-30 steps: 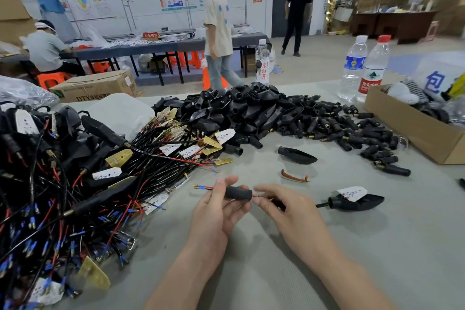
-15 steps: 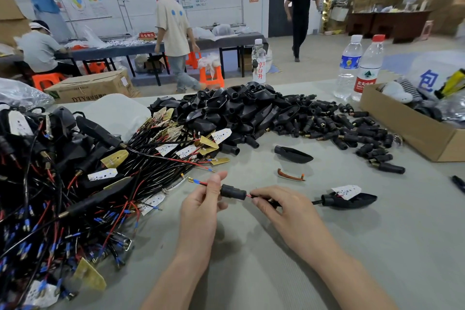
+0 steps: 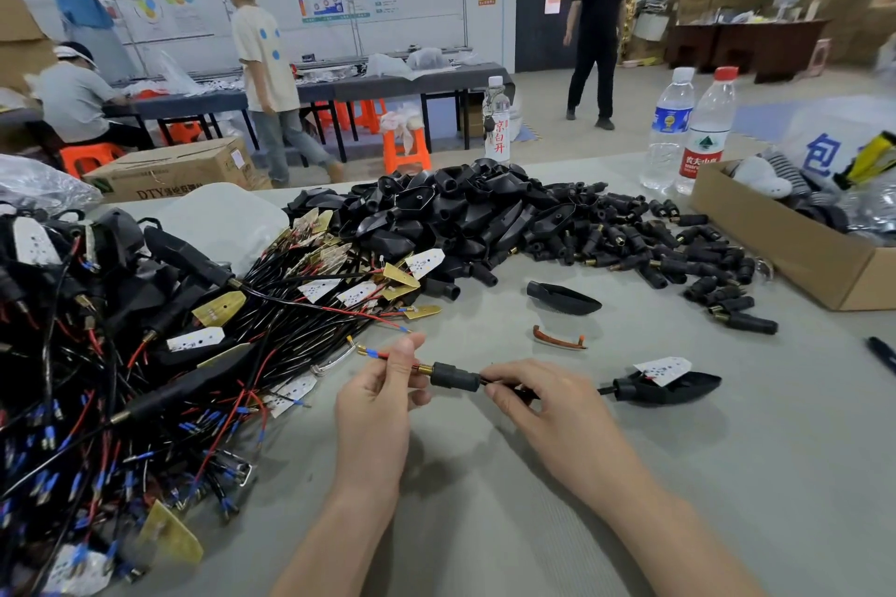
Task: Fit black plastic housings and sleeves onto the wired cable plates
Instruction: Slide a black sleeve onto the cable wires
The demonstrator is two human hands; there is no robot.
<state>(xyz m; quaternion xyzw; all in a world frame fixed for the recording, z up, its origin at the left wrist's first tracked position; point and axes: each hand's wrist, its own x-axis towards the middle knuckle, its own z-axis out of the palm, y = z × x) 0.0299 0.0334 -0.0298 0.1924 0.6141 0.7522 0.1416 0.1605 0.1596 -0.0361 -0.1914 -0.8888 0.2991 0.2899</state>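
Wire tangle [image 3: 121,378] far left on desk [image 3: 727,499]. Left hand [image 3: 378,402] pinches red wires; black sleeve [image 3: 453,376] threaded mid-cable, between hands. Right hand [image 3: 543,407] pinches cable. Housing with white plate [image 3: 666,385] lies right.

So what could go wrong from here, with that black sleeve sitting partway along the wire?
1. The left hand pinches a thin red wire; if the sleeve jams, pulling might strain it.
2. The housing lies loose on the table, its white plate tilted up; a tug from the right hand on the cable could drag it or unseat the plate.
3. The wire tangle nearby could snag the free end.
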